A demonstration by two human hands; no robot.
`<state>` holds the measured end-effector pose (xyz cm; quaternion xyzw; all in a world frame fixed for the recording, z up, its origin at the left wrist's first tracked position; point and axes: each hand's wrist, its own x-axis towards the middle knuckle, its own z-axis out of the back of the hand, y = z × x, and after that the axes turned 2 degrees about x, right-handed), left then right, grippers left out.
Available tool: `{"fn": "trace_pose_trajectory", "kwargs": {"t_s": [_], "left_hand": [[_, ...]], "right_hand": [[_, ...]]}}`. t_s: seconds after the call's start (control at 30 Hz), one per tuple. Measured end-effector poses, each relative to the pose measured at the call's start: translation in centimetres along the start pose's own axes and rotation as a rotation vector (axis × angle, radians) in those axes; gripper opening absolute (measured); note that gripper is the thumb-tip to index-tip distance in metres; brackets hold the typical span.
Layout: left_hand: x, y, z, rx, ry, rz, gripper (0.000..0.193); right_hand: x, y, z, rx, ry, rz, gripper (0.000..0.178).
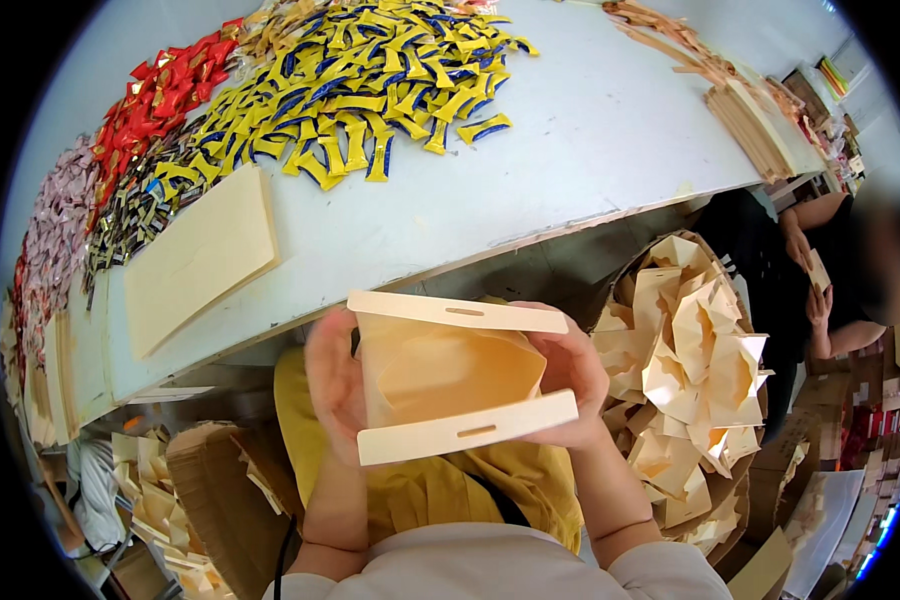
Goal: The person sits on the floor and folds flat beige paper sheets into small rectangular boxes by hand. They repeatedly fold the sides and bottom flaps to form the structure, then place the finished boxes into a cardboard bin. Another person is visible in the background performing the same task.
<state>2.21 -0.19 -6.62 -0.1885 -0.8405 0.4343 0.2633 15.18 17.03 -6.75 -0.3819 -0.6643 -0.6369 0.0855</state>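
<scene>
I hold a cream-coloured paper box (530,417) above my lap, its mouth spread apart and its inside facing up, with nothing seen in it. Two long flaps, each with a narrow slot, run along its far and near edges. My left hand (334,378) grips its left side, and my right hand (576,376) its right side. Some fingers of both hands are hidden behind the box.
A white table (590,130) bears a heap of yellow-and-blue wrapped candies (370,85), red packets (165,85) and a flat cream card stack (205,255). On my right a carton (735,520) overflows with folded paper boxes (685,370). Beyond it sits another person (840,270).
</scene>
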Motion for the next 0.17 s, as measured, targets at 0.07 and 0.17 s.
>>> {"fn": "trace_pose_trajectory", "kwargs": {"t_s": [0.07, 0.17], "left_hand": [[0.2, 0.4, 2.2, 0.184, 0.224, -0.059, 0.105], [1.2, 0.7, 3.2, 0.299, 0.372, -0.119, 0.104]], "right_hand": [[0.6, 0.4, 0.4, -0.107, 0.068, 0.052, 0.091], [0.7, 0.4, 1.0, -0.237, 0.166, 0.063, 0.089]]}}
